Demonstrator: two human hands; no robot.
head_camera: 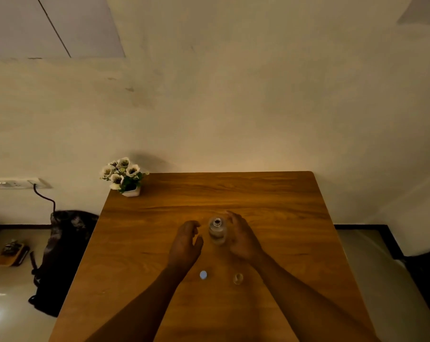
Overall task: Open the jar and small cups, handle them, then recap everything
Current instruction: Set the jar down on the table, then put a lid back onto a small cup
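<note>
A small clear glass jar (217, 230) stands upright near the middle of the wooden table (270, 198), its mouth uncovered. My left hand (187, 243) hovers just left of it with curled, spread fingers, holding nothing. My right hand (243, 239) sits close on the jar's right side, fingers apart, and I cannot tell whether it touches the glass. Closer to me, between my forearms, lie a small white cap (203, 274) and a tiny clear cup (238, 278).
A white pot of artificial flowers (123, 176) stands at the table's far left corner. A dark bag (58, 257) leans beside the table on the left, under a wall socket (16, 183) with a cable. The wall is right behind the table.
</note>
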